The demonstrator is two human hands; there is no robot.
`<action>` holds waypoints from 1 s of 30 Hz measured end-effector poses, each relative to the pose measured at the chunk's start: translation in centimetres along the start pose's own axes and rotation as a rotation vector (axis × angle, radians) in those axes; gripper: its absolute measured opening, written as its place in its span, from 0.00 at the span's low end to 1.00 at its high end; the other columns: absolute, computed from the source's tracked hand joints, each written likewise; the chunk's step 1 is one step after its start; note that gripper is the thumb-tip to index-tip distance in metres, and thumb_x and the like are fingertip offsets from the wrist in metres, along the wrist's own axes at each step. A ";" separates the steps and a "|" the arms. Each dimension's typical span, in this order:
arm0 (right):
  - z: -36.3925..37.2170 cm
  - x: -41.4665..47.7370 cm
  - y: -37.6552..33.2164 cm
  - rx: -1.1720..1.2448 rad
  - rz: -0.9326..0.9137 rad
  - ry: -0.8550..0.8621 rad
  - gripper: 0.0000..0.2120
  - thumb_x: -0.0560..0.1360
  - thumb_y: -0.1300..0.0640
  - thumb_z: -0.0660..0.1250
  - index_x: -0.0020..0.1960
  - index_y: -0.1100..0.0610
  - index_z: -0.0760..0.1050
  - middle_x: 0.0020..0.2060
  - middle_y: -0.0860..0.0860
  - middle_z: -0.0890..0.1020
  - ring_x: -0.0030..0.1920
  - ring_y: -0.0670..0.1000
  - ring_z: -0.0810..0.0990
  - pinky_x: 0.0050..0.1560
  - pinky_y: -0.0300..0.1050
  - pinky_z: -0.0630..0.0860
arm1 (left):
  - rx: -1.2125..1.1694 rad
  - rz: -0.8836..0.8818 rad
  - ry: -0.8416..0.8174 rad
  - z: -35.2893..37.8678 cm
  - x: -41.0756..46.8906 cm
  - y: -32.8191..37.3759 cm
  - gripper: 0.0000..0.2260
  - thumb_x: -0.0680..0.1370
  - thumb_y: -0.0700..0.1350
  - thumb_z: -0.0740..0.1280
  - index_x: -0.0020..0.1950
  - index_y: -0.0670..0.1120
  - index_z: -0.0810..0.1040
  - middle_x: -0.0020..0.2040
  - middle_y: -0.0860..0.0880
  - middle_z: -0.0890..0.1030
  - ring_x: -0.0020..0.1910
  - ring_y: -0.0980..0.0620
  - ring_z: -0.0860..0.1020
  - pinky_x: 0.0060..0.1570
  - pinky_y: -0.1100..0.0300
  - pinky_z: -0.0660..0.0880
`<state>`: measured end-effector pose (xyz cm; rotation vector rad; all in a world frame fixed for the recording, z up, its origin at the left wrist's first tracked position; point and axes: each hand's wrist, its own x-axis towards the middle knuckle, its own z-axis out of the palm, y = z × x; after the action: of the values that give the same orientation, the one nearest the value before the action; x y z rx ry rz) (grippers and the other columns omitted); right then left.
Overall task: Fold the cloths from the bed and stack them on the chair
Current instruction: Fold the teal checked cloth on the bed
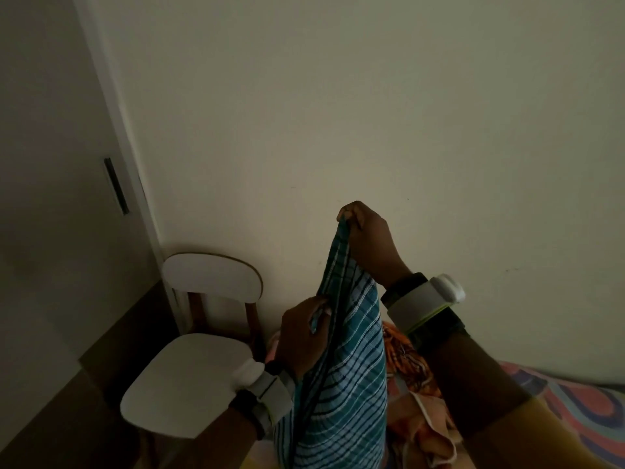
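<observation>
Teal and white checks fill the middle of the view: the checked cloth (pixel 341 384) hangs in one long drape, up off the bed (pixel 575 411), held in the air by both hands. The right hand (pixel 368 245) is up high in front of the pale wall (pixel 372 96), finger and thumb pinching the cloth's top corner into a tight point. Lower down and to the left, the left hand (pixel 301 336) grips the cloth's side edge, fingers curled round a fold of the fabric. From those two holds the cloth falls straight down and runs out of the bottom of the frame, so its lower end is out of sight.

Over on the left, the chair (pixel 189 377) stands in the corner, its back close to the wall and just beside the door (pixel 50 198). It has a white seat, a white rounded backrest and a brown wooden frame. The left forearm crosses in front of the seat's near corner.

Right of the hanging cloth, the bed shows a sheet in pink, blue and purple swirls. On it an orange patterned cloth (pixel 406 360) lies crumpled just behind the checked one, and a peach cloth (pixel 429 424) with pale trim is bunched nearer the camera. Each wrist carries a strapped band with a pale box: the right wristband (pixel 422 306) and the left wristband (pixel 267 390). The light is dim throughout.
</observation>
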<state>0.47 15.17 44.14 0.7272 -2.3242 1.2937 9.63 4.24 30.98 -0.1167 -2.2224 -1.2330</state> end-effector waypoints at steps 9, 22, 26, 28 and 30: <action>0.0 0.3 0.9 0.093 0.056 0.007 0.14 0.77 0.69 0.52 0.44 0.57 0.72 0.32 0.47 0.73 0.28 0.43 0.69 0.28 0.32 0.66 | -0.082 -0.272 -0.356 0.3 0.2 -3.5 0.15 0.66 0.55 0.71 0.44 0.45 0.83 0.42 0.52 0.84 0.42 0.59 0.81 0.43 0.60 0.79; 0.8 -4.0 4.7 0.036 0.123 -0.709 0.25 0.70 0.53 0.74 0.65 0.51 0.72 0.38 0.46 0.81 0.36 0.41 0.78 0.41 0.38 0.75 | 0.022 -0.210 -0.490 -3.3 2.9 -4.7 0.18 0.74 0.44 0.68 0.25 0.43 0.68 0.20 0.56 0.67 0.22 0.62 0.69 0.28 0.70 0.62; 4.3 -7.0 5.6 -0.235 0.001 -0.836 0.18 0.68 0.55 0.75 0.56 0.56 0.78 0.48 0.52 0.83 0.47 0.50 0.80 0.47 0.43 0.73 | 0.094 -0.064 -0.649 -3.9 4.5 -3.4 0.14 0.74 0.45 0.69 0.32 0.38 0.77 0.27 0.51 0.72 0.26 0.66 0.72 0.28 0.73 0.64; 4.3 -6.8 5.3 -0.163 0.013 -0.747 0.16 0.70 0.55 0.73 0.56 0.57 0.75 0.44 0.56 0.84 0.42 0.53 0.82 0.44 0.47 0.76 | 0.123 -0.061 -0.704 -4.5 4.7 -3.5 0.11 0.73 0.45 0.71 0.34 0.39 0.79 0.28 0.51 0.74 0.27 0.66 0.73 0.28 0.73 0.64; 4.3 -6.5 4.7 -0.122 0.016 -0.812 0.26 0.70 0.55 0.73 0.65 0.52 0.68 0.45 0.54 0.84 0.42 0.50 0.82 0.45 0.46 0.79 | 0.143 -0.088 -0.762 -4.9 4.5 -3.3 0.09 0.72 0.43 0.72 0.35 0.39 0.80 0.28 0.54 0.73 0.26 0.65 0.72 0.28 0.72 0.65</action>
<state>2.43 15.17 35.28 1.3867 -2.9830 0.9419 6.96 -2.45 32.88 -0.5087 -2.9808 -1.1933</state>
